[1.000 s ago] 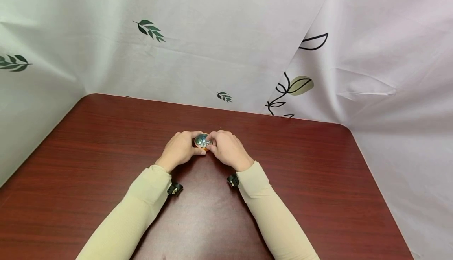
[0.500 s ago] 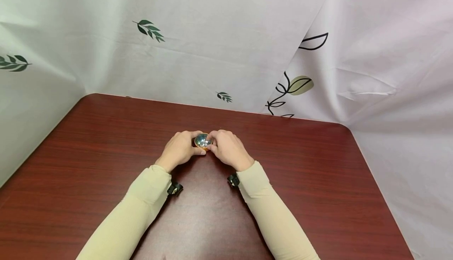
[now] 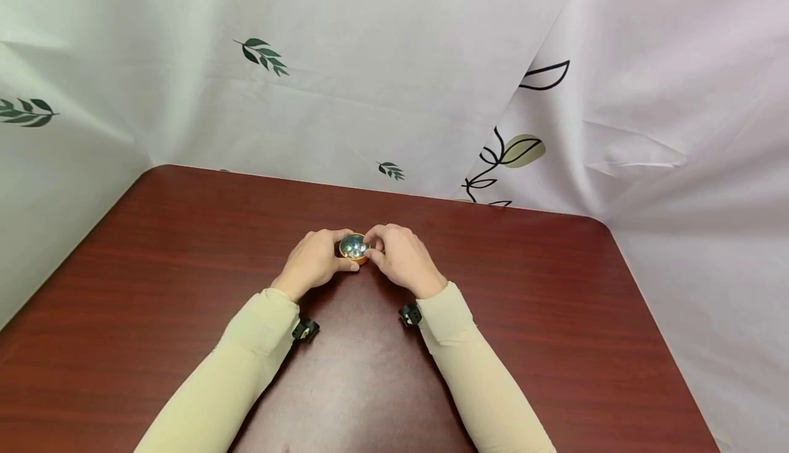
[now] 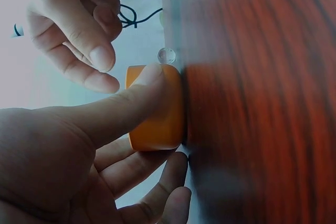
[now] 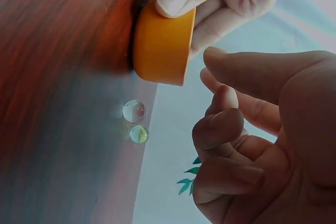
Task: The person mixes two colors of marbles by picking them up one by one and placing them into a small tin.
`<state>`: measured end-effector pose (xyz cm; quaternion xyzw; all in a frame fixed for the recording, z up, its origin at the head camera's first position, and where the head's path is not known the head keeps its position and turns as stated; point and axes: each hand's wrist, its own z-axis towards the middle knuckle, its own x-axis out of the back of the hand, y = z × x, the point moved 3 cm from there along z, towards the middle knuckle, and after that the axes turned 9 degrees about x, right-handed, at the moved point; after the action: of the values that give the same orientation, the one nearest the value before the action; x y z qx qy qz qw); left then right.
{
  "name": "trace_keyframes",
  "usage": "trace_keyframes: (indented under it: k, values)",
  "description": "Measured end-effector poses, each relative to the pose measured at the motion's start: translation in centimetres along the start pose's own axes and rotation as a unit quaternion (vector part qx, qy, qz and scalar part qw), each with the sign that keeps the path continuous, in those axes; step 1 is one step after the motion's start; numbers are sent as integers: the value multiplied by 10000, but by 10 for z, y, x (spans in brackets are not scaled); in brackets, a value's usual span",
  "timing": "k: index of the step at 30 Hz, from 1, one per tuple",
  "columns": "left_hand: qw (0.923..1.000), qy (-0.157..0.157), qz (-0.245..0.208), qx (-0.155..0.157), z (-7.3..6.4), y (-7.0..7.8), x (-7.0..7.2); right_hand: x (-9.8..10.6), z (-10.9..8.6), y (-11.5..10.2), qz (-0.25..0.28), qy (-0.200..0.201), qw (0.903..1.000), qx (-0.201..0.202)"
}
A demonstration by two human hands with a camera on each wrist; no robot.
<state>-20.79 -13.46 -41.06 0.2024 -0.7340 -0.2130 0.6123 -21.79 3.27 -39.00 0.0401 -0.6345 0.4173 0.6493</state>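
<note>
A small orange bowl (image 3: pixel 354 249) sits upright on the table, its inside full of shiny, glassy glints. My left hand (image 3: pixel 313 261) grips it from the left; in the left wrist view the thumb presses on the orange wall (image 4: pixel 157 121). At the bowl's right rim is my right hand (image 3: pixel 403 255). The right wrist view has this hand (image 5: pixel 247 140) with thumb and forefinger extended near the rim, other fingers loosely curled, and nothing visible between them. Beyond the bowl lie a clear glass marble (image 5: pixel 135 111) and one with yellow-green in it (image 5: pixel 139 134).
A dark red wood-grain table (image 3: pixel 542 323) spreads around both arms. White cloth with leaf prints (image 3: pixel 345 83) hangs along its back and sides. A small black camera (image 3: pixel 305 329) is strapped at the left wrist, another (image 3: pixel 409 314) at the right.
My right hand has drawn slightly to the right, its fingertips shifting from over the bowl's inside to its rim. The left hand and the bowl stay in place.
</note>
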Motion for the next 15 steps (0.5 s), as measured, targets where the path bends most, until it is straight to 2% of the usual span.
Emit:
trace_keyframes:
  k: [7,15]
  values:
    - [10000,-15,-59,59,0,-1,-1,2,-7,9,433,126,9990,32]
    - [9999,-46,-21,141,0,1,-1,7,-13,24,244,176,9994,-152]
